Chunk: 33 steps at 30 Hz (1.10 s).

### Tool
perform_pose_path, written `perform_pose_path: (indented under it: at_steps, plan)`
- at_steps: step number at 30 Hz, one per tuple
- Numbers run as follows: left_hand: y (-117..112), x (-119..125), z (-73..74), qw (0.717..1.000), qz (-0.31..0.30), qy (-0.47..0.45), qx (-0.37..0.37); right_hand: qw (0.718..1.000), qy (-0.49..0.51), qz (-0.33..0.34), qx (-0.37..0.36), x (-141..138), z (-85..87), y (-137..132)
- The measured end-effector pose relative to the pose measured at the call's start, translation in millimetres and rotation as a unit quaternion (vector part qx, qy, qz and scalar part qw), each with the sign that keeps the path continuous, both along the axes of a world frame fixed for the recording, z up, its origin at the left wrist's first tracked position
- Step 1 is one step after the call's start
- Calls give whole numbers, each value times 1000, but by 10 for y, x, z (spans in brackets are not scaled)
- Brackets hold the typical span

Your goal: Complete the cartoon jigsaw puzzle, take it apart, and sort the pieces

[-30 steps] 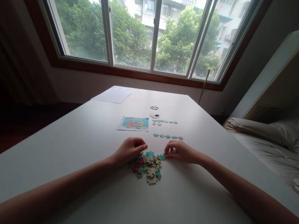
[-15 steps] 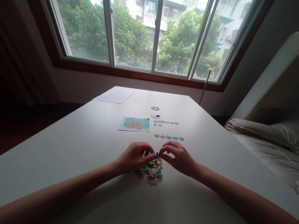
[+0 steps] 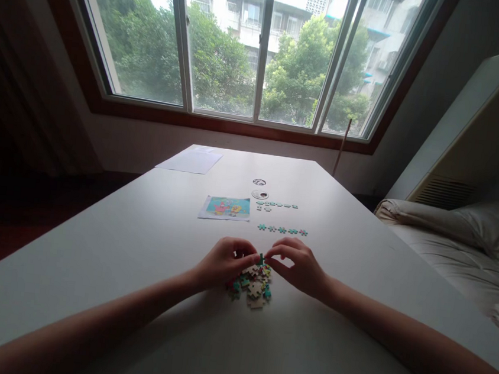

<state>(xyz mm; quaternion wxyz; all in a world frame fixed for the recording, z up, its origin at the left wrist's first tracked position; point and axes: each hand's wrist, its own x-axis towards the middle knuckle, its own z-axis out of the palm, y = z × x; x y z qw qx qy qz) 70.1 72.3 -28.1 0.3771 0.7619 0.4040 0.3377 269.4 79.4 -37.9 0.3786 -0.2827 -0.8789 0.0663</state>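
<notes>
One white table [image 3: 105,326] spans the lower frame. Near centre, the left hand [image 3: 226,263] and right hand [image 3: 297,267] face each other. Above the left hand lies a cartoon picture [image 3: 225,207]; a puzzle pile [image 3: 256,289] sits below, between the hands. One green piece [image 3: 261,259] is at the pile's upper edge: left thumb and forefinger pinch it; right fingertips reach its right side, though whether they pinch I cannot tell.

- L hand [image 3: 223,263] + R hand [image 3: 298,266]: 2
- held green pc [image 3: 261,259]: 1
- near-row pcs [image 3: 282,230]: 5
- short-row pcs [image 3: 267,209]: 2
- rnd discs [image 3: 256,194]: 2
- pic sheet [image 3: 226,208]: 1
- pile pcs [image 3: 256,289]: can't count
</notes>
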Motion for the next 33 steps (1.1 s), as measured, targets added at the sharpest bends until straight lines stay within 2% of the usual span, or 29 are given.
perform_pose_path:
  at_steps: [6, 14, 22, 33]
  plan:
    - [13, -32, 4, 1000, -3, -1, 7, 999, 20, -11, 23, 41, 22, 23]
    - [186, -199, -140, 996, 78, 25, 36, 989, 84, -108, 63, 328, 47, 246]
    - [167, -162, -125, 997, 72, 3, -3, 985, 91, -134, 58, 411, 44, 314]
    - [190, -195, -165, 998, 68, 2, 2, 984, 101, -138, 48, 438, 56, 348]
